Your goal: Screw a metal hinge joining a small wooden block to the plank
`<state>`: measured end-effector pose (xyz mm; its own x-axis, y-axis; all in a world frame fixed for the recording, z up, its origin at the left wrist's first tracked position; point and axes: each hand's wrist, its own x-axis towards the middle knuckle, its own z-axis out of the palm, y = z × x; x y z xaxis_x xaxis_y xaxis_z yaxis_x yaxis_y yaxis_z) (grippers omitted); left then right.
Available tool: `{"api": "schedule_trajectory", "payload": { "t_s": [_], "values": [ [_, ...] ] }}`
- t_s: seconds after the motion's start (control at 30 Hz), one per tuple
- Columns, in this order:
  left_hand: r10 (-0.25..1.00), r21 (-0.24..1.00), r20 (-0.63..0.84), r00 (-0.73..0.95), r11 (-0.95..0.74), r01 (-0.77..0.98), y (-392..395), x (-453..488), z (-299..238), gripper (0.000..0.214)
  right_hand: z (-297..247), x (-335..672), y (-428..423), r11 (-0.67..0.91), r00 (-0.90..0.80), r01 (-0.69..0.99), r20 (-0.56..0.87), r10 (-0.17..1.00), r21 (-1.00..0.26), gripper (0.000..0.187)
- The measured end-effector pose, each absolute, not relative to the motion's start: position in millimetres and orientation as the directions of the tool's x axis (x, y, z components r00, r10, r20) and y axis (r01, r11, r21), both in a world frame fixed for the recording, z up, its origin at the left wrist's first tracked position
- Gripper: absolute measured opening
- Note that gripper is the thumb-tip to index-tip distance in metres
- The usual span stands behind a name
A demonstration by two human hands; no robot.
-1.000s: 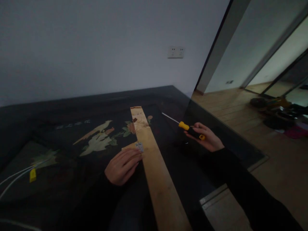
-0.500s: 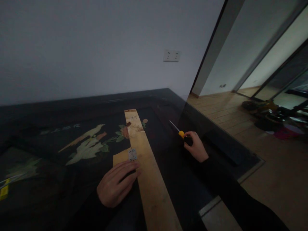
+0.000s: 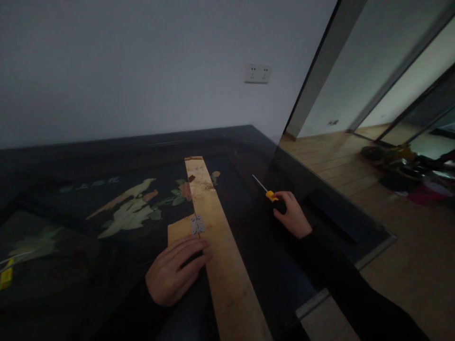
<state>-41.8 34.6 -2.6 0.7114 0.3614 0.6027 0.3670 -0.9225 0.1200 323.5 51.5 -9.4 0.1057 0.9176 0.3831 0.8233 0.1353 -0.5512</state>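
Note:
A long pale wooden strip (image 3: 227, 265) lies lengthwise on a dark table (image 3: 106, 156). A small metal hinge (image 3: 196, 224) joins it to a short wooden piece (image 3: 179, 232) on its left. My left hand (image 3: 174, 274) rests flat on that short piece just below the hinge, fingers stretched out toward the strip. My right hand (image 3: 292, 214) is to the right of the strip, closed round the black and yellow handle of a screwdriver (image 3: 268, 192). Its thin shaft points up and left, away from me.
The dark table top carries a painted bird and flower picture (image 3: 131, 208). A yellow tag with white cords (image 3: 6, 277) lies at the far left. A wall with a double socket (image 3: 258, 73) stands behind. The wooden floor (image 3: 408, 237) lies right of the table edge.
My right hand turned the screwdriver from lying across its palm to a closed grip with the shaft pointing away. My left hand slid slightly down the short piece, uncovering the hinge.

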Motion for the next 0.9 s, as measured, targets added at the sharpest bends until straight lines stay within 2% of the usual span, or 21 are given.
{"api": "schedule_trajectory", "payload": {
  "t_s": [0.23, 0.47, 0.63, 0.7, 0.8, 0.9],
  "values": [
    [0.377, 0.137, 0.599, 0.706, -0.917, 0.374, 32.5, -37.7, 4.0, 0.033, -4.0, 324.3, 47.2, 0.135, 0.087, 0.803, 0.338, 0.937, -0.580, 0.047],
    [0.386, 0.137, 0.581, 0.716, -0.914, 0.381, 31.6, -36.8, 5.5, 0.036, -1.1, 324.5, 44.5, 0.148, 0.092, 0.783, 0.346, 0.934, -0.605, 0.045],
    [0.411, 0.144, 0.631, 0.658, -0.895, 0.422, 21.6, -28.1, 15.8, 0.031, 8.2, 324.8, 40.7, 0.118, 0.175, 0.757, 0.372, 0.912, -0.643, 0.042],
    [0.475, 0.200, 0.671, 0.569, -0.855, 0.478, 12.5, -26.0, 20.5, 0.027, 17.6, 318.0, 31.6, 0.143, 0.199, 0.750, 0.427, 0.882, -0.646, 0.037],
    [0.642, 0.381, 0.646, 0.413, -0.740, 0.554, -6.1, -28.6, 22.5, 0.024, 28.8, 295.7, 8.5, 0.200, 0.191, 0.696, 0.447, 0.874, -0.690, 0.032],
    [0.825, 0.626, 0.485, 0.291, -0.560, 0.543, -28.2, -33.0, 14.1, 0.025, 27.0, 264.1, -16.3, 0.158, 0.082, 0.406, 0.208, 0.975, -0.900, 0.037]
  ]
}}
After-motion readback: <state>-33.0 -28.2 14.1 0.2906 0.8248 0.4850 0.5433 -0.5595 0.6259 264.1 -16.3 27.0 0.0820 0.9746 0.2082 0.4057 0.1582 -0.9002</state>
